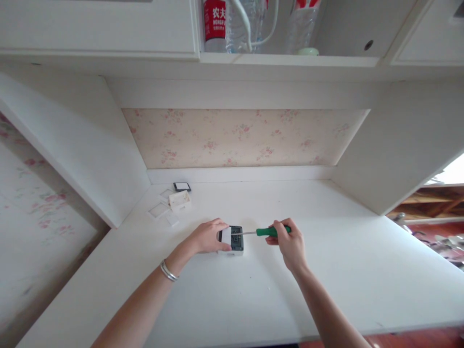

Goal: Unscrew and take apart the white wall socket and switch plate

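Observation:
My left hand [208, 236] is closed around a small square switch module [234, 239], white on its left and dark grey on its right, which rests on the white desk [326, 261]. My right hand [288, 241] grips a green-handled screwdriver [270, 231]. Its thin metal shaft points left and its tip meets the dark part of the module. A silver bracelet sits on my left wrist.
At the back left of the desk lie a white mounting box [180, 200], a small black-framed part [181, 186] and a few flat white frames and plates [159, 210]. Bottles [214, 24] stand on the shelf above. White side panels close in the desk on both sides.

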A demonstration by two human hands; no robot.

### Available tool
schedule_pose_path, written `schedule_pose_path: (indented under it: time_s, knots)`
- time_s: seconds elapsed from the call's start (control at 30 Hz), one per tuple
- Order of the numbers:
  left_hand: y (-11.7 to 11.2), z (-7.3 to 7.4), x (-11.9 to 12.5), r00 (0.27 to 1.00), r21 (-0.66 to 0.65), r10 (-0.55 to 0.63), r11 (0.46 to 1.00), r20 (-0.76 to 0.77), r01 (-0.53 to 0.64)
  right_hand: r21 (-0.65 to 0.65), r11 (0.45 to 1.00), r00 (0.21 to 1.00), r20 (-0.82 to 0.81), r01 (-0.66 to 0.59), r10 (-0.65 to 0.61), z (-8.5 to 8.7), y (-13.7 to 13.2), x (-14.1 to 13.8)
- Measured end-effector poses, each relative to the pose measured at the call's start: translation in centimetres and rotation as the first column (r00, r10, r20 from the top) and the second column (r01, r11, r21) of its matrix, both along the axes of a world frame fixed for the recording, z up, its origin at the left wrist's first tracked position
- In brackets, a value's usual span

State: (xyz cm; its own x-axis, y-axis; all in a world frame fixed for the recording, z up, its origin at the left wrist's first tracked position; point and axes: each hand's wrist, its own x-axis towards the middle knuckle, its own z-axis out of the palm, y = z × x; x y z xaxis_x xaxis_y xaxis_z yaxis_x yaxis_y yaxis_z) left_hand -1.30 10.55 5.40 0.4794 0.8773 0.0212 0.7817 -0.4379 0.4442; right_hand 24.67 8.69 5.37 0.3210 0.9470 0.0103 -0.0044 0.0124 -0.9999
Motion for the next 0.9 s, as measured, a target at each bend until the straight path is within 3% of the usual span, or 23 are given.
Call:
schedule_pose_path:
  time_s: [0.2, 0.33, 0.47, 0.6, 0.7, 0.8, 0.9]
  knots:
    - [0.5, -0.3, -0.1, 0.999, 0.032, -0.032, 0.999, -0.005, 0.032, -0.098, 0.995, 0.972, -0.228, 0.036, -0.058, -3.0, -0.9, -0.2]
    - [0.5, 0.0, 0.0, 1.0, 0.046, -0.031, 0.998, -0.004, 0.031, -0.106, 0.993, 0.963, -0.257, 0.056, -0.081, -3.6, -1.0, -0.3]
    - [0.6, -0.3, 0.0, 0.981, 0.031, 0.028, 0.999, 0.189, -0.035, -0.028, 0.998, 0.972, -0.226, 0.054, -0.059, -2.3, -0.9, 0.2]
    - [1.3, -1.8, -2.0, 0.89, -0.007, 0.192, 0.978, 0.413, -0.208, 0.106, 0.991, 0.948, -0.315, 0.086, -0.048, -0.1, -0.4, 0.7]
    - [1.7, -3.3, -5.4, 0.896, 0.098, 0.313, 0.928, 0.314, -0.359, 0.186, 0.977, 0.952, -0.303, 0.108, -0.048, 1.5, 0.1, 0.3]
    - [1.5, -4.6, -9.1, 0.919, 0.236, 0.379, 0.889, 0.103, -0.393, 0.235, 0.965, 0.985, -0.155, 0.116, -0.08, 3.1, 0.4, -1.2]
    - [1.2, -5.4, -11.6, 0.905, 0.283, 0.424, 0.873, -0.037, -0.397, 0.25, 0.967, 0.999, -0.018, 0.049, -0.046, 4.4, 0.5, -3.3]
